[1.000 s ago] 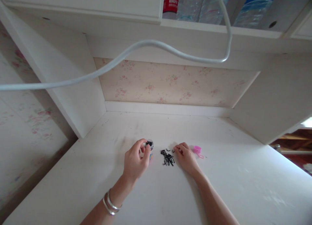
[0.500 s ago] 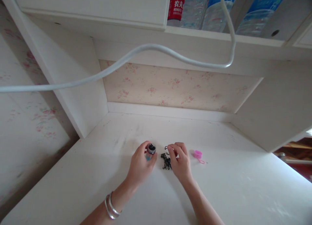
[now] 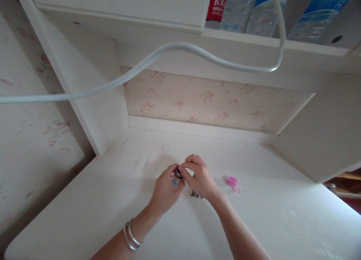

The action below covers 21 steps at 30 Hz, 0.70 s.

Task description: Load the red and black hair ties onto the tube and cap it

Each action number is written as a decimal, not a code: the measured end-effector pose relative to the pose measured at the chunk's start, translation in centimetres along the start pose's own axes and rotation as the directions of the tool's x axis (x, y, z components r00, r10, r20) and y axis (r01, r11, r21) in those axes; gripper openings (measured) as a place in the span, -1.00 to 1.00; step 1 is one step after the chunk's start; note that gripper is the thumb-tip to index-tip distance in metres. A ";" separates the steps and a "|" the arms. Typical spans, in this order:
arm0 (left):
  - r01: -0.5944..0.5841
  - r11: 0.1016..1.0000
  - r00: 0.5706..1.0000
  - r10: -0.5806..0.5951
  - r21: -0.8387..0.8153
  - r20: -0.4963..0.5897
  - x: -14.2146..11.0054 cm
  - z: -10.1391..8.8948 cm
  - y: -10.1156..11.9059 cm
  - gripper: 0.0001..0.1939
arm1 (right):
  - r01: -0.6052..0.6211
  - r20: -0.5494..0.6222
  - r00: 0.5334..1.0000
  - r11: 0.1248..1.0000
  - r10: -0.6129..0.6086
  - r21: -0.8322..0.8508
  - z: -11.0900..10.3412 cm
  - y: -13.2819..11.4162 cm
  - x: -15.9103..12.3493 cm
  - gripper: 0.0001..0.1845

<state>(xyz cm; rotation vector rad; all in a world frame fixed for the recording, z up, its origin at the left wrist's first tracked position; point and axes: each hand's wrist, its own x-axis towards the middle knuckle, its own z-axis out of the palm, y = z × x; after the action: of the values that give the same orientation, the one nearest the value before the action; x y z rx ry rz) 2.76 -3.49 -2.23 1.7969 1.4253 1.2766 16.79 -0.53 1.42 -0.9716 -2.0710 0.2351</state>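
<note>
A small clear bottle [image 3: 175, 180] with a dark mouth is tilted in my left hand [image 3: 164, 190], whose fingers are wrapped round it. My right hand [image 3: 199, 176] has its thumb and fingertips pinched together right at the bottle's mouth. Whatever lies between those fingertips is hidden. Below the right hand, a pile of small black loop-like pieces [image 3: 194, 194] lies on the white tabletop [image 3: 113, 200], partly covered by that hand. To the right of it rests a pink cap [image 3: 232, 181] with a thin loop attached.
A white cable [image 3: 180, 46] hangs across the view in front of the shelf. Clear plastic bottles [image 3: 238, 12] stand in the upper compartment. White side panels [image 3: 96, 87] and a floral-papered back wall [image 3: 194, 96] enclose the table.
My right hand has moved left from above the black pile to the bottle's mouth. The small black loop it pinched is now out of sight. The view has shifted slightly.
</note>
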 end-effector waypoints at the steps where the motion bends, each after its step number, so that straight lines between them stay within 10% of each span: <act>1: -0.004 1.000 1.000 0.004 -0.002 -0.001 0.0 0.0 0.1 -0.69 | -0.004 0.021 1.000 1.000 0.004 0.009 -0.2 0.0 0.0 -0.80; 14: -0.039 0.998 0.999 0.038 -0.043 -0.013 0.0 0.1 -0.6 -0.59 | 0.046 0.242 0.970 0.950 0.032 -0.310 -0.9 -2.5 -1.3 -0.60; 21: -0.141 0.989 0.989 0.138 -0.042 -0.056 0.1 0.0 -0.7 -0.58 | -0.058 0.178 0.980 0.985 0.088 -0.165 -0.7 -1.4 -1.8 -0.46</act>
<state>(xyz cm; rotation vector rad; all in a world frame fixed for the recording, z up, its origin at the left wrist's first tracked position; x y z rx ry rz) 2.45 -3.13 -2.78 1.8732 1.3060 1.4248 17.17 -2.88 1.45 -1.1618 -2.2523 0.2072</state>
